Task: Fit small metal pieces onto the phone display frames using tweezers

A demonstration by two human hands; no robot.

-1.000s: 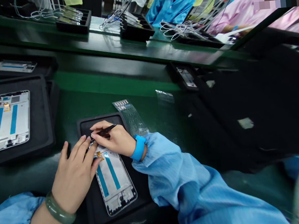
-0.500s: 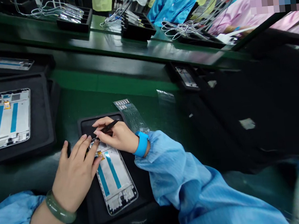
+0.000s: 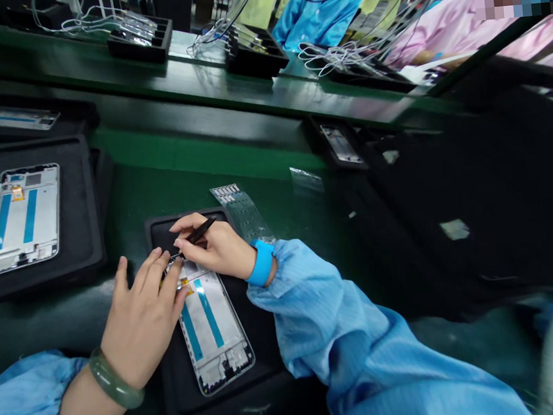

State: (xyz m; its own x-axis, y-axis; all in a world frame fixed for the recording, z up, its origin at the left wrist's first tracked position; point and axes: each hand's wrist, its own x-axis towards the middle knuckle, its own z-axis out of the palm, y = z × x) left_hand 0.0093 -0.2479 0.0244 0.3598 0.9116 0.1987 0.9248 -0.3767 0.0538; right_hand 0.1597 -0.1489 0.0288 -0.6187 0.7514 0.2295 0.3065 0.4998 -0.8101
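Observation:
A silver phone frame [image 3: 218,316] with two blue strips and an orange flex piece lies in a black foam tray [image 3: 182,409]. Over its upper left corner my left hand [image 3: 143,316] rests with fingers spread, fingertips on the frame's top edge. My right hand [image 3: 219,248] pinches black tweezers [image 3: 201,231], their tip down at that same top end between both hands. The fingers hide the exact spot that the tip touches. Just beyond my right wrist lies a clear sheet of small white stickers [image 3: 243,212].
At the left, another phone frame [image 3: 20,217] lies in a black tray [image 3: 80,205], with a further frame [image 3: 15,118] behind. A small tray with a frame [image 3: 342,143] sits at the back right. A dark cloth-like mass [image 3: 500,214] covers the right. People sit beyond the raised shelf [image 3: 208,87].
The tweezers lean slightly lower and my right hand has shifted a little. My left hand stays on the frame, and the view has moved slightly.

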